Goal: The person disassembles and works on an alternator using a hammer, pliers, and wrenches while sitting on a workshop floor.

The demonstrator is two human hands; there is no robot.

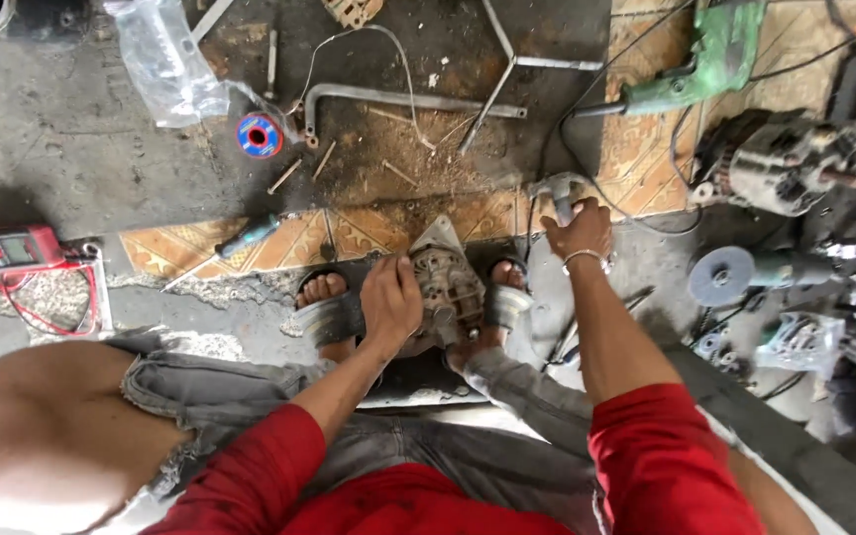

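A grey metal alternator (448, 285) sits on the floor between my two sandalled feet. My left hand (389, 302) rests on its left side, fingers wrapped over the housing. My right hand (579, 230) is closed around the handle of a grey power tool (555, 190) just right of the alternator; a bracelet circles that wrist. The tool's tip is hidden behind my hand. My red sleeves and grey trousers fill the bottom of the view.
A red multimeter (7, 248) with leads lies at the left. A green drill (705, 59) is at top right, another alternator (780, 168) and an angle grinder (745, 272) at the right. A solder spool (260, 135), bent bar (398, 99), screwdriver (245, 238) and bolts litter the floor.
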